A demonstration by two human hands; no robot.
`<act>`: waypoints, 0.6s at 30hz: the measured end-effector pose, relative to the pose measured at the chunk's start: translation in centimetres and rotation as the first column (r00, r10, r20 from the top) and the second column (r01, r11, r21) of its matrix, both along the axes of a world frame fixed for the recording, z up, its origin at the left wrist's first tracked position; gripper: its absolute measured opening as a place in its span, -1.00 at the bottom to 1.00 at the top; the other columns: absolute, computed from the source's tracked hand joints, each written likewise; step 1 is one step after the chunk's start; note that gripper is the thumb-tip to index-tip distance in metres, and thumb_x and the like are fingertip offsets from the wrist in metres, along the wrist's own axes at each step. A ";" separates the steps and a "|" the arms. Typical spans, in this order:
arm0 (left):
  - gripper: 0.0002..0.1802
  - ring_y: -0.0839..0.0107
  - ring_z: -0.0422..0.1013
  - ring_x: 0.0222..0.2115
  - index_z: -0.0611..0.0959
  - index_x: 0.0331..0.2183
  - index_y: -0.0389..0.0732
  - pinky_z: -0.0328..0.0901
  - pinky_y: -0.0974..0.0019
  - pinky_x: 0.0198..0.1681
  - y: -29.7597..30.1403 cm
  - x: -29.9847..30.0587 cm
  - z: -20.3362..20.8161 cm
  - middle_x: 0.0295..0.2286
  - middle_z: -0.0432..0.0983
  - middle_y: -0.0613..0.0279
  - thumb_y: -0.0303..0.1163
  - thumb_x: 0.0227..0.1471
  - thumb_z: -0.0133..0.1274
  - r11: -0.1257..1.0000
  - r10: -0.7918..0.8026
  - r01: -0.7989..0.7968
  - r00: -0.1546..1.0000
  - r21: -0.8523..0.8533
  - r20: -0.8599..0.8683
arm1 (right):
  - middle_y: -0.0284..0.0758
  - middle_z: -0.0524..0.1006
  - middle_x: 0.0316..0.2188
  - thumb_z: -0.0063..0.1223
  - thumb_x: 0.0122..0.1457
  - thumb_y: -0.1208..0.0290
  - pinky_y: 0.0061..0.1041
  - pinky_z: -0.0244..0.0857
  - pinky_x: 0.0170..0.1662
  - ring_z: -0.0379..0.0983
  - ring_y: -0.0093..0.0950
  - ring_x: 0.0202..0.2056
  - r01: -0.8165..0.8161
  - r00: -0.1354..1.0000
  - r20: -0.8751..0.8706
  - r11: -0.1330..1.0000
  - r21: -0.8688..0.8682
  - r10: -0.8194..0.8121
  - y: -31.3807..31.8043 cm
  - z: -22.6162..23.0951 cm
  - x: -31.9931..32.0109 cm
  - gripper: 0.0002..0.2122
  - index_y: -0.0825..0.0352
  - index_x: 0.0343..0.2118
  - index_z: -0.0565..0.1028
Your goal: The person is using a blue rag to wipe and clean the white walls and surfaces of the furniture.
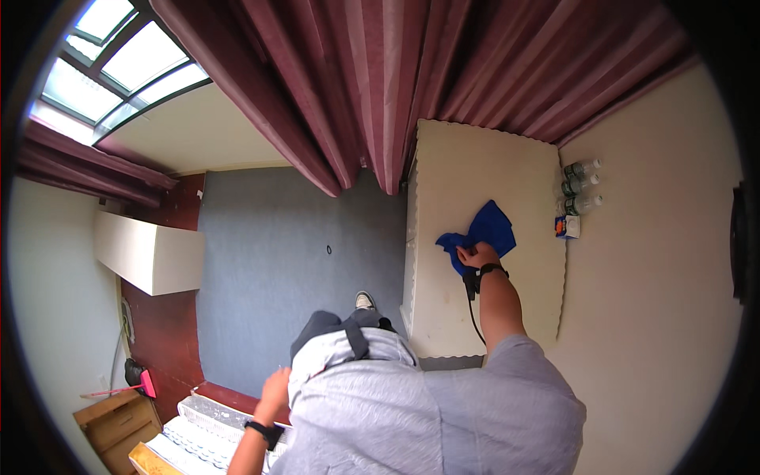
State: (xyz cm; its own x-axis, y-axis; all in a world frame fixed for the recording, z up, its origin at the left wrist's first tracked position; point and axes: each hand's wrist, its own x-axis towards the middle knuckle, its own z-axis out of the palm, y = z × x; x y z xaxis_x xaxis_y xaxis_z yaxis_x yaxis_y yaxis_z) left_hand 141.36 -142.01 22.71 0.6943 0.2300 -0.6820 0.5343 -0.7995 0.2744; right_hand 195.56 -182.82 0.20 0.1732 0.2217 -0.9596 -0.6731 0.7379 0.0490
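Observation:
A bunched blue cloth [492,226] lies on the cream top of a table or cabinet [507,317] with a scalloped edge. My right hand [478,255] is closed on the cloth, with my arm reaching forward over this top. A dark band circles that wrist, and a black cable [475,317] runs from a small black piece beside it back toward me. Low at my left side, beside my hip, hangs my left hand [277,388], also with a black band at the wrist. Its fingers are partly hidden, so I cannot make out how they are held.
Against the right wall stand several clear bottles [582,186] and a small blue-and-white box [567,227]. Purple curtains [380,95] hang beyond the table. A dark ring [329,249] lies on the grey floor [269,293]. Leftward are a white cabinet [178,261] and a wooden drawer unit [119,427].

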 end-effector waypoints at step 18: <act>-0.68 -0.15 0.33 -0.11 0.49 -0.11 -0.30 0.31 0.03 -0.06 18.4 46.7 -2.5 -0.20 0.43 -0.15 -0.50 0.04 -0.09 0.866 -0.434 0.484 0.853 -0.128 0.288 | -0.09 0.60 -0.30 0.07 0.16 0.34 -0.29 0.51 -0.18 0.60 -0.28 -0.23 -0.373 0.317 -0.101 0.026 -0.928 0.943 19.5 -5.4 21.8 -0.79 0.41 -0.32 0.58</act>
State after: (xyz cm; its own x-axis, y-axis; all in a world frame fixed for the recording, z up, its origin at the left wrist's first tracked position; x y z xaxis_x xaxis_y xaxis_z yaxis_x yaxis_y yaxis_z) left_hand 188.08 -123.62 20.23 0.8360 -0.2720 -0.4765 0.0161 -0.8559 0.5169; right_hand 217.34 -163.36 -5.22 0.8093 -0.1495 -0.5681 -0.5311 -0.5994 -0.5989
